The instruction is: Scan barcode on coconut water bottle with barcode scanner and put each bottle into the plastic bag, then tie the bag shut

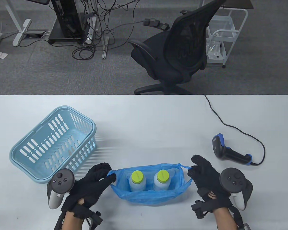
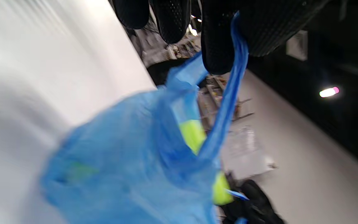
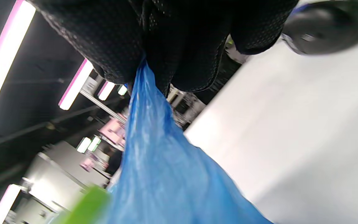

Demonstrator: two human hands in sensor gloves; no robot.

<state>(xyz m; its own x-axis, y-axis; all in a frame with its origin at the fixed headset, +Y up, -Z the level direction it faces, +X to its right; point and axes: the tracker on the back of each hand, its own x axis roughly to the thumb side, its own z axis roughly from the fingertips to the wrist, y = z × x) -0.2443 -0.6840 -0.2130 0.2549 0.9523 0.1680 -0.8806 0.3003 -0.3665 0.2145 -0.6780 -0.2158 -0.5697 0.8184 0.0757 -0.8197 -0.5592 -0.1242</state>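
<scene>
Left hand [image 1: 93,182]: left handle of blue plastic bag [image 1: 148,191] pinched between fingertips [image 2: 216,53]. Right hand [image 1: 206,177]: right handle pinched likewise, fingers [image 3: 185,62] curled on it. Bag mouth stretched wide between both hands, bag resting on table [image 1: 144,119] near front edge. Two coconut water bottles [image 1: 137,181] [image 1: 162,179], green caps, stood upright side by side inside bag. Barcode scanner [image 1: 230,153] laid on table right of bag, cable attached. Light-blue basket [image 1: 55,143] seen left of bag.
</scene>
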